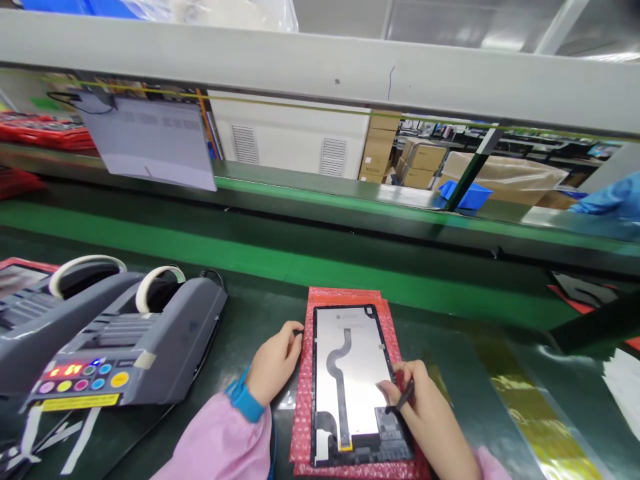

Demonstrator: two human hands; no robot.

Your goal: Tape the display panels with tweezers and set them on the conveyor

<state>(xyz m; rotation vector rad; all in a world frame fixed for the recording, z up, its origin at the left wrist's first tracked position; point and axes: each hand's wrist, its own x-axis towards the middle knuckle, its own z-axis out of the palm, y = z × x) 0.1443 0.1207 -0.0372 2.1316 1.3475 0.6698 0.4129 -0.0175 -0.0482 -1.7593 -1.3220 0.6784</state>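
Observation:
A tablet-like panel with a black frame, a silver back and a grey curved ribbon cable lies on red bubble wrap. My left hand, with a blue band at the wrist, rests at the wrap's left edge; its fingers are curled, and whether they grip anything is hidden. At the panel's right side my right hand holds a dark thin tool, its tip over the dark area at the panel's lower right.
Two grey tape dispensers stand at the left. Yellow tape strips lie on the right of the green bench. A shelf beam crosses above. A blue sleeve of another person shows at far right.

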